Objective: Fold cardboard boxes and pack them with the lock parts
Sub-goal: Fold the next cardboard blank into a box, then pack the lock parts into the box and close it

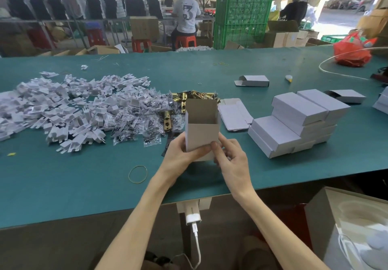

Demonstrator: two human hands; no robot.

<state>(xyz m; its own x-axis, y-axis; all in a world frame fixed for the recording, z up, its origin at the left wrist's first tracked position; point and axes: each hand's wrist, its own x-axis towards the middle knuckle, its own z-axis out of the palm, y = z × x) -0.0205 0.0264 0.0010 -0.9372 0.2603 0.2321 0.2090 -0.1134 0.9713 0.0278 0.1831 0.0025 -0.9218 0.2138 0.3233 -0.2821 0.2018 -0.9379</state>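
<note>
The cardboard box is held upright above the near part of the green table, at the centre of the view. Its top is open, its rear flap stands up, and the brown interior is visible.

The left hand grips the box's lower left side. Its thumb lies across the bottom of the front face and its fingers wrap behind, out of view.

The right hand is at the lower right corner. Its thumb tip presses on the front face, just beside the left thumb. The other fingers are curled in against the right side and underside of the box, pinching that corner. The camera cannot see whether the bottom flaps are closed, because both hands cover them.

Behind the box and touching its outline in the view lie the brass latch parts. To their left are clear screw bags and then a wide pile of white card inserts.

Flat box blanks lie just right of the held box. Further right is a stack of closed boxes.

A yellow rubber band lies on the table near the left wrist.
</note>
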